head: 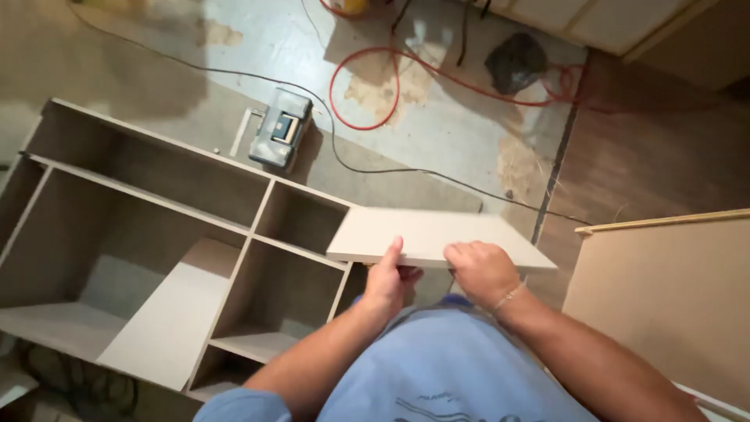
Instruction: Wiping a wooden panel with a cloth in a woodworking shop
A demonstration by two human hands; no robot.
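While held flat at waist level, the panel is gripped along its near edge by both hands: left hand w/ thumb on top, right hand curled over, so it stays level. Its far-left corner overlaps the cabinet frame's right side. Open floor lies beyond, crossed by cables; a board crowds the right.

Pale flat board — held level, mid-air.
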